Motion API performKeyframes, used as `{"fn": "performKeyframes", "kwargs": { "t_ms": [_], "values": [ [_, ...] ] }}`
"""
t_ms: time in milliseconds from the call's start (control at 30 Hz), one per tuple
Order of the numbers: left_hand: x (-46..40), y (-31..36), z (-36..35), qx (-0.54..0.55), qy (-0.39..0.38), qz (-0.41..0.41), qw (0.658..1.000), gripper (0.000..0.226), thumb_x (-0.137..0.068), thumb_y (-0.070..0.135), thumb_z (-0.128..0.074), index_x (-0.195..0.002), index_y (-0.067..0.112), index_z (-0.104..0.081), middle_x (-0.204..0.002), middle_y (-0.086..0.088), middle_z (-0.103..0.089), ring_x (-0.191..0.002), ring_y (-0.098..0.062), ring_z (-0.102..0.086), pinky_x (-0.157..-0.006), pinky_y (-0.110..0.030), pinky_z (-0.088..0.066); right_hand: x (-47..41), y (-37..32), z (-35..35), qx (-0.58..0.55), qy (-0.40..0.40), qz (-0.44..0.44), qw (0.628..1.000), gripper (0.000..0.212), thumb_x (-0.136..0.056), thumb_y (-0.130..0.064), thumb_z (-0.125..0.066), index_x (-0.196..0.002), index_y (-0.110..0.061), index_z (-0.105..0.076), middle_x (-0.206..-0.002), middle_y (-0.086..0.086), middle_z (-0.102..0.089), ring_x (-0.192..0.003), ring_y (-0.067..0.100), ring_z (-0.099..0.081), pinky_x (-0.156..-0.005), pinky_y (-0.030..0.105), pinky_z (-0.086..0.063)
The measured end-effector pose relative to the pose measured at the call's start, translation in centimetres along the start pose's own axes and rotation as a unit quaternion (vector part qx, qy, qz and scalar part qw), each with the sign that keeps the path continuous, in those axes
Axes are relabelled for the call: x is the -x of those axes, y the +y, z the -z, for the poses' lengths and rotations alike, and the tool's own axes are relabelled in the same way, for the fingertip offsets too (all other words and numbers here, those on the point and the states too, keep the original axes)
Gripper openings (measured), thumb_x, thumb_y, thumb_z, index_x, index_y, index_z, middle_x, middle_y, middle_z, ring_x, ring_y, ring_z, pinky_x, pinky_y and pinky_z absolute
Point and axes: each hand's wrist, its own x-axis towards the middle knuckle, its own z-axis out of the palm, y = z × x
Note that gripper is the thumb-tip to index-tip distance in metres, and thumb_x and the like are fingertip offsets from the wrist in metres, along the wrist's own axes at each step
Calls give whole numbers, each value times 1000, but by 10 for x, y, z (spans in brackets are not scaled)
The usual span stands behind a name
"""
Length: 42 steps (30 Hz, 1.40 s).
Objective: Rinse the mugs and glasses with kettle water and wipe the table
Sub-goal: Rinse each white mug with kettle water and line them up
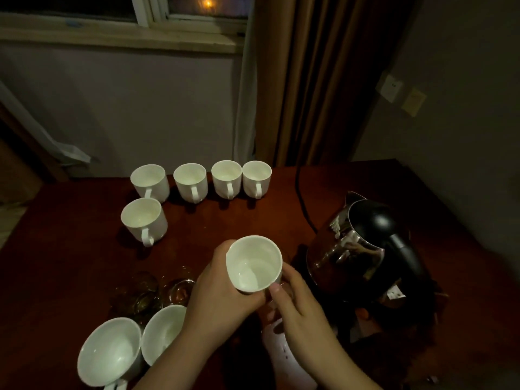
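Mug (254,264), tilted as if swirling rinse water, is gripped by left hand (222,294) and right hand (298,302). Kettle (365,249) waits at three o'clock; five mugs (194,181) stand at eleven.

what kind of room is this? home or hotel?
Probably a hotel or guest room: eight matching white mugs on a wooden table, an electric kettle, heavy curtain by the window.

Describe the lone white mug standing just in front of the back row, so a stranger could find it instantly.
Start at the dark red-brown wooden table and find the row of four white ceramic mugs at its far edge. The lone white mug stands nearer, below the row's left end, by itself.
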Motion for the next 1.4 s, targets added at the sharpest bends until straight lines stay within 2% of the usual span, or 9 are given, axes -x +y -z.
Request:
{"fn": "performKeyframes", "kwargs": {
  "t_ms": [167, 267, 367, 500, 600, 800, 967, 1267, 1400],
  "values": [
    [-23, 2, 15, 3, 73, 29, 997, 74, -61, 39, -79, -122, 36, -38, -108, 19, -51, -95, -4, -50, -68, -16, -39, -32, -26, -19, -8, -19, 8, 1000, 63, -77, -58, -46, -136, -43, -30, -134, -3, -50, -121, 19, -50, -102, 45, -43],
    [-44, -4, 21, -22, 123, 33, 992, 75, -64, 39, -79, -126, 26, -40, -119, 7, -55, -106, -15, -55, -79, -28, -46, -59, -46, -33, -19, -23, 17, 999, 52, -93, -34, -45, -142, -30, -28, -136, -7, -46, -123, 13, -46, -104, 34, -39],
    [-67, -13, 32, -24, 135, 46, 989, 72, -70, 31, -76, -130, 18, -38, -124, 1, -52, -111, -19, -54, -80, -28, -46, -88, -64, -47, -9, -35, 21, 999, 38, -95, -25, -40, -133, -26, -39, -120, -7, -52, -115, 15, -50, -93, 29, -42],
    [-90, -27, 44, 3, 139, 69, 988, 69, -74, 19, -75, -130, 13, -36, -112, 8, -45, -99, -6, -46, -63, -7, -32, -130, -68, -68, 38, -41, 14, 998, 39, -91, -16, -37, -128, -21, -46, -123, 5, -57, -110, 23, -53, -94, 43, -47],
    [-106, -43, 44, 23, 149, 122, 981, 67, -76, 18, -74, -130, 10, -35, -106, 6, -47, -101, -17, -53, -67, -18, -38, -159, -66, -83, 80, -32, 3, 996, 38, -90, -11, -37, -125, -14, -52, -123, 12, -58, -112, 28, -53, -94, 40, -45],
    [-137, -79, 34, 18, 142, 248, 958, 63, -82, 15, -65, -132, 4, -29, -121, -15, -56, -106, -30, -58, -74, -32, -44, -209, -46, -109, 208, -66, -51, 975, 35, -91, -13, -36, -118, -1, -55, -117, 18, -59, -106, 31, -56, -79, 29, -43],
    [-153, -103, 28, 47, 116, 325, 937, 73, -77, 14, -69, -132, 3, -23, -116, -19, -57, -101, -34, -60, -80, -41, -53, -240, -31, -120, 265, -116, -77, 954, 35, -92, -13, -37, -121, -2, -54, -123, 17, -58, -111, 31, -55, -79, 27, -41],
    [-171, -128, 23, 69, 136, 355, 922, 54, -74, 14, -66, -122, -4, -47, -102, -25, -62, -85, -36, -65, -52, -27, -46, -262, -25, -130, 260, -128, -82, 954, 35, -90, -8, -37, -121, -4, -54, -123, 17, -58, -112, 32, -54, -86, 32, -44],
    [-172, -125, 21, 82, 190, 329, 921, 56, -77, 15, -69, -124, 2, -43, -109, -23, -60, -94, -37, -62, -69, -41, -54, -261, -24, -134, 229, -112, -88, 963, 35, -90, -10, -38, -120, -7, -55, -123, 15, -59, -112, 31, -55, -87, 32, -44]
  ]
}}
